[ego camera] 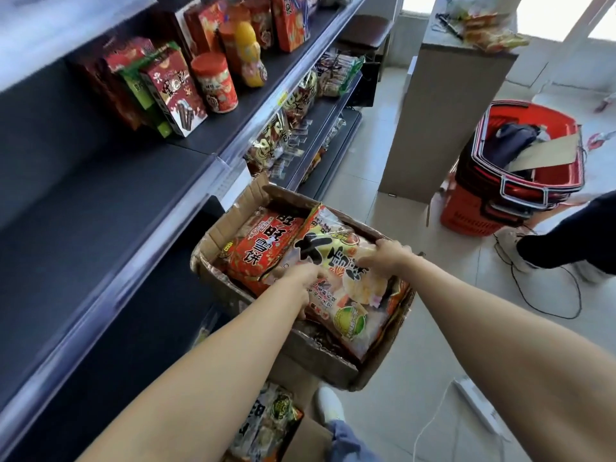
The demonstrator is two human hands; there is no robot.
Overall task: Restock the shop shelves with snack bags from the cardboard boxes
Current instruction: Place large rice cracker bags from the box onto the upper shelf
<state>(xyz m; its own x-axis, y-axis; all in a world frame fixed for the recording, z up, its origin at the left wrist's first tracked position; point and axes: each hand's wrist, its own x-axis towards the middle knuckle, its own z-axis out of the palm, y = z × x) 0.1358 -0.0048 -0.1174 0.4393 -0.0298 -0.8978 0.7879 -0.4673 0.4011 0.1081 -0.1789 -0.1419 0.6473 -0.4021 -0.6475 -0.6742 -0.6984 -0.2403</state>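
Overhead, looking down a shop aisle: pale tiled floor (416, 335), dark shelves (100, 201) along the left. Upper shelf carries cartons and a red-lidded jar (215, 82); the near stretch of the middle shelf is bare. Farther shelves hold packets, too blurred to read. Grey counter (443, 111) stands mid-aisle, stacked red baskets (493, 208) just beside it. White power strip (480, 408) lies on the floor at lower right. Open cardboard box (216, 235) sits on the floor against the shelf base, flaps up, filled with snack bags. Red snack bag (266, 248) lies flat in the box's left half; pale snack bag (353, 315) lies on top, tilted, overlapping it. Both arms reach down, nearly straight. Left hand (300, 278) grips the pale bag's left edge, fingers curled around it. Right hand (386, 258) holds the bag's upper right edge, fingers curled over the film.
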